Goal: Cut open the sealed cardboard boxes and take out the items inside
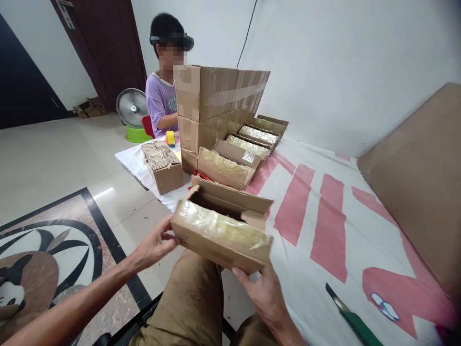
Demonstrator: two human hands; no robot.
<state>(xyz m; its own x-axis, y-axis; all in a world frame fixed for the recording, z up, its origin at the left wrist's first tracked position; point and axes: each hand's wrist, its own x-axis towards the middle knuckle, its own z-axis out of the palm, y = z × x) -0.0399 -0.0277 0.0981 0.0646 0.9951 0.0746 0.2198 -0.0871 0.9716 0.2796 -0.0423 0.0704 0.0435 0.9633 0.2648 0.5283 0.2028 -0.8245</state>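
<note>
Green-handled knife [351,317] on white-and-red sheet [317,226]. Row of open cartons [237,156] beyond, stacked taped boxes [216,105] behind. Person in purple shirt [161,101] seated, fan [131,106] beside. Yellow tape roll [170,138] near small carton [163,166].

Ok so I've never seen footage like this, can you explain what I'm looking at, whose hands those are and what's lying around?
This is one picture from a camera worn on a person's head, looking forward and down, so the two bare arms coming in from the bottom are the wearer's own. The left hand and the right hand hold an open cardboard box by its ends; its contents are wrapped in clear plastic. Beyond it, more open boxes lie in a row on a white and red sheet, beside a tall stack of cartons. A green-handled knife lies at lower right. Another person sits behind the stack, near a fan.
</note>
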